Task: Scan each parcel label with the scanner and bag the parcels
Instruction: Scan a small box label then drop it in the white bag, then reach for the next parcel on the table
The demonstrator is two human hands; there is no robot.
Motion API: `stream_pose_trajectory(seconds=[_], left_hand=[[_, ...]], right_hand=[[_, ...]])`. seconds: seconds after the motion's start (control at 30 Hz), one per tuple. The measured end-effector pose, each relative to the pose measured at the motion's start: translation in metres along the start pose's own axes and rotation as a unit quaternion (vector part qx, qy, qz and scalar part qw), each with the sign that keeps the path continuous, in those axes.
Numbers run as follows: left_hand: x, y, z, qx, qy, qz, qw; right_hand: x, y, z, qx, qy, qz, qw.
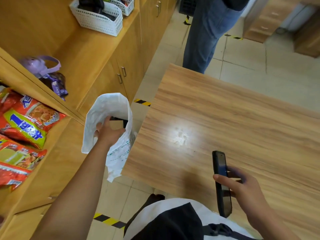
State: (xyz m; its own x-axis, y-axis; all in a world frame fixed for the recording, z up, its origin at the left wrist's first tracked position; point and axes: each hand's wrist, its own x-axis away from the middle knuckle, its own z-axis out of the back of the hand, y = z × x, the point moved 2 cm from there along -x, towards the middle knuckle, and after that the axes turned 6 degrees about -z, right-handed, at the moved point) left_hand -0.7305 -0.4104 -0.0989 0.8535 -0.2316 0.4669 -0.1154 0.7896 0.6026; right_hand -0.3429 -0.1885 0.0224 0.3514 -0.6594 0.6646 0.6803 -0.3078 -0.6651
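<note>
At the centre left of the frame, a parcel is going into the bag while the scanner is waiting over the table.

The left hand (108, 134) is reaching down into the open mouth of the white bag (103, 108), its fingers curling around a brown cardboard parcel (116, 125) that is sitting just inside the rim; the bag is hanging just beside the left edge of the wooden table (225, 118). At the lower right, the right hand (245, 189) is gripping the black scanner (220, 163), thumb lying across its face, holding it above the tabletop. Red and yellow snack packets (26, 129) are lying on the shelf at the far left, white baskets (97, 19) are standing on the cabinet top at the upper left, and another person in jeans (204, 40) is standing beyond the table at the top.
</note>
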Motion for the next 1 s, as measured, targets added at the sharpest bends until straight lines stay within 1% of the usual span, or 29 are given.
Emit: stream_pose_trajectory(seconds=[0.1, 0.13, 0.2, 0.3, 0.4, 0.5, 0.63, 0.73, 0.8, 0.9, 1.0], left_hand=[[0.027, 0.022, -0.028, -0.039, -0.037, -0.114, 0.992], [0.038, 0.029, -0.039, -0.05, -0.057, -0.141, 0.987], [0.059, 0.041, -0.061, -0.079, -0.11, -0.177, 0.975], [0.083, 0.054, -0.093, -0.154, -0.172, -0.234, 0.945], [0.097, 0.062, -0.114, -0.206, -0.2, -0.25, 0.925], [0.108, 0.065, -0.124, -0.224, -0.225, -0.252, 0.914], [0.12, 0.076, -0.133, -0.256, -0.255, -0.261, 0.895], [0.128, 0.091, -0.145, -0.303, -0.271, -0.287, 0.867], [0.135, 0.106, -0.158, -0.325, -0.295, -0.311, 0.843], [0.15, 0.129, -0.185, -0.313, -0.361, -0.342, 0.809], [0.17, 0.149, -0.212, -0.303, -0.398, -0.364, 0.786]], right_hand=[[-0.001, -0.003, -0.004, -0.008, 0.002, -0.011, 1.0], [-0.001, -0.004, -0.006, -0.012, 0.002, -0.015, 1.0], [0.002, -0.006, -0.009, -0.022, 0.004, -0.02, 1.0], [0.006, -0.004, -0.012, -0.041, 0.009, -0.027, 0.999], [0.004, 0.002, -0.009, -0.043, 0.016, -0.038, 0.998], [0.003, 0.009, -0.005, -0.054, 0.02, -0.044, 0.997], [0.003, 0.02, 0.007, -0.106, 0.031, -0.064, 0.992], [0.002, 0.033, 0.023, -0.135, 0.058, -0.091, 0.985], [0.001, 0.044, 0.035, -0.16, 0.08, -0.101, 0.979], [0.0, 0.062, 0.056, -0.182, 0.112, -0.119, 0.97], [0.004, 0.082, 0.079, -0.213, 0.149, -0.135, 0.956]])
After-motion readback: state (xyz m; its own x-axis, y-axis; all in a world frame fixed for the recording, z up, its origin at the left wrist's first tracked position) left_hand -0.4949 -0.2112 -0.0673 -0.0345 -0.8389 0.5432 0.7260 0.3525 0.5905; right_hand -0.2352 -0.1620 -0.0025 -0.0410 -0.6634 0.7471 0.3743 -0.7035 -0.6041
